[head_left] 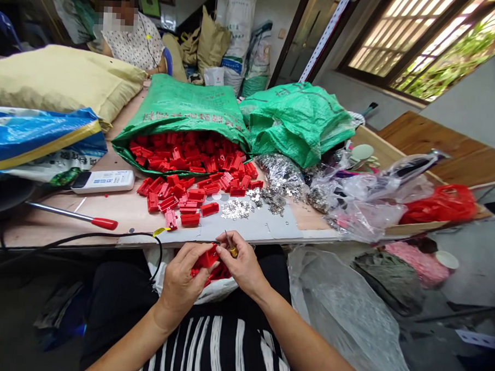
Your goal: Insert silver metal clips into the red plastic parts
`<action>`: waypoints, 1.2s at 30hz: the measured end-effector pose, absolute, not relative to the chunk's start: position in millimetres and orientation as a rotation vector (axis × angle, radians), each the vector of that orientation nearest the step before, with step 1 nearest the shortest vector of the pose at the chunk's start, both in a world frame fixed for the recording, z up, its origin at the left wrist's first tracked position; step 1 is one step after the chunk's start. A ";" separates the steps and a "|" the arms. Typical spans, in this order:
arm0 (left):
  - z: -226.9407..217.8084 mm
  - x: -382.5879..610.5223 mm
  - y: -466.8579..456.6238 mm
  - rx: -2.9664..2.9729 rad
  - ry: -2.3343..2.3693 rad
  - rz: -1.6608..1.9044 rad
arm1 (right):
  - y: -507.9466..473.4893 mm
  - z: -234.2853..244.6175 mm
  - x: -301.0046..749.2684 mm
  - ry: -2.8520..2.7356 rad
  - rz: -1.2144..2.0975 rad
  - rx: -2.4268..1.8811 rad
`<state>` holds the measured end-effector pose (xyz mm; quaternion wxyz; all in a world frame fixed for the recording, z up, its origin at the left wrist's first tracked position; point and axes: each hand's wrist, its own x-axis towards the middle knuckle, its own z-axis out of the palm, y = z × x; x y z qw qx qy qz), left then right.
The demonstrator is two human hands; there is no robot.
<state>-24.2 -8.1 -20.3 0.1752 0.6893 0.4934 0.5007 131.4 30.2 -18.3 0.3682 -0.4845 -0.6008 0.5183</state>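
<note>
Red plastic housing (206,258) is clamped in the left grip (181,281), lower centre, a small screwdriver (232,251) pinched close against it by the right grip (242,264).

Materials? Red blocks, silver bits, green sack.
Red blocks: probably moulded plastic, semi-gloss, with crisp edges and even colour.
Silver bits: likely stamped bright metal, glinting; alloy can't be told.
Green sack: woven plastic, likely polypropylene, with visible weave and slight sheen.
</note>
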 end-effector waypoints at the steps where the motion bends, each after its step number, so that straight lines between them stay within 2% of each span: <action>1: -20.7 -24.1 -8.9 1.956 1.398 1.418 | 29.9 -18.6 132.1 -1.546 1.342 -1.231; 9: -22.9 -20.9 -11.5 1.880 1.399 1.436 | 26.7 -17.5 137.9 -1.395 1.572 -1.063; 16: -22.5 -19.5 -15.5 1.750 1.390 1.376 | 21.6 -11.3 143.8 -1.432 1.563 -1.091; 30: -26.5 -16.1 -17.6 1.824 1.328 1.383 | 15.0 -1.3 148.7 -1.911 1.058 -1.232; 36: -25.1 -17.6 -16.3 1.648 1.349 1.312 | 17.0 3.9 150.9 -1.966 1.029 -1.255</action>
